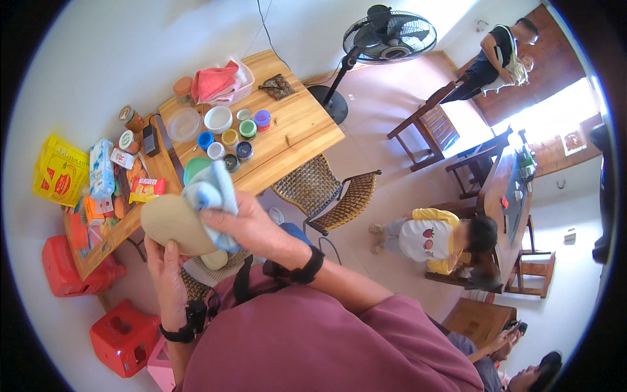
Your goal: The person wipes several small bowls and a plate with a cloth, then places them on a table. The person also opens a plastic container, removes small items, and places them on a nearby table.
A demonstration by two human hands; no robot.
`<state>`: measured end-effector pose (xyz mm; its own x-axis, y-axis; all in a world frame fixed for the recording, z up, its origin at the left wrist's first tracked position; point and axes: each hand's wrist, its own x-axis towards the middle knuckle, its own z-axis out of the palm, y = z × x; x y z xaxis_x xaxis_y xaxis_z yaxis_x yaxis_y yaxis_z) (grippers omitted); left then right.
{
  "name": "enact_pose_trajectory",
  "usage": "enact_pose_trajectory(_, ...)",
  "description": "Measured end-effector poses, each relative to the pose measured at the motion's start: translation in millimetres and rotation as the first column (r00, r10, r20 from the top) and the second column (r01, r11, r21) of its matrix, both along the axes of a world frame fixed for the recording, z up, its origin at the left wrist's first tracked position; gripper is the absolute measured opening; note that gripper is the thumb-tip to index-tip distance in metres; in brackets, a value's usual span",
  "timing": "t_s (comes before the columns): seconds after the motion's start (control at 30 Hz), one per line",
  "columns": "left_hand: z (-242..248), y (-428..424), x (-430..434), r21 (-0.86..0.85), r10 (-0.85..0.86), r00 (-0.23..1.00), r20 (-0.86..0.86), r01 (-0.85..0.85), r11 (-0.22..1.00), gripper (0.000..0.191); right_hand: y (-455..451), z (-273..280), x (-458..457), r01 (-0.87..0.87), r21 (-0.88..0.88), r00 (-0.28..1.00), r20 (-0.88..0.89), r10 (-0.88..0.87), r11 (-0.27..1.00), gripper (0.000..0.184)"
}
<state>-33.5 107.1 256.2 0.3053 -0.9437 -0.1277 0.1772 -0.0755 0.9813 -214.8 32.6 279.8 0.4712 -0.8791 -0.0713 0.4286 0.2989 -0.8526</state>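
My left hand (164,274) grips the lower edge of a smooth beige rounded object (171,223); I cannot tell exactly what it is. A bunched light-blue and white cloth (215,193) is in my right hand (259,228), pressed on the object's right side. Both hands are raised in front of my body, near the front edge of the wooden table (303,132). Below the object shows a pale rounded item (214,259), partly hidden by my hands. On the table behind the cloth lies a green plastic dish (196,169), partly covered.
Several small paint jars (230,138) and a white bowl (218,119) stand on the table. Snacks and a yellow bag (61,171) are at the left. Red plastic stools (122,338), a woven chair (308,188) and a standing fan (389,39) surround it. A child (431,240) and other people are to the right.
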Motion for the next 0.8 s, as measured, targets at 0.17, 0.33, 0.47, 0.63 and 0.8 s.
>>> enact_pose_trajectory(0.17,-8.4,-3.4,2.9,-0.136,-0.020,0.985,-0.172,-0.004,0.991,0.055,10.3,5.8,6.9,-0.238,-0.067,0.966,0.083,0.244,0.969,0.028)
enact_pose_trajectory(0.33,-17.7,-5.7,3.3,-0.174,-0.189,0.874,-0.447,0.122,0.977,0.053,14.0,-9.8,41.4,-0.112,-0.589,0.939,-0.326,-0.109,0.801,0.044)
enact_pose_trajectory(0.47,-14.2,-0.1,1.5,-0.137,-0.193,0.938,-0.289,0.159,0.978,0.053,12.1,-18.2,41.7,0.061,-0.668,0.878,-0.317,-0.358,0.741,0.048)
enact_pose_trajectory(0.63,-17.0,11.8,7.3,-0.290,-0.322,0.780,-0.537,0.187,0.938,0.071,10.6,-12.3,36.8,0.061,-0.663,0.825,-0.387,-0.412,0.746,0.043)
enact_pose_trajectory(0.8,-18.6,7.0,12.3,-0.202,-0.378,0.872,-0.310,0.328,0.923,0.075,14.6,-13.0,34.1,0.080,-0.668,0.768,-0.432,-0.473,0.740,0.040)
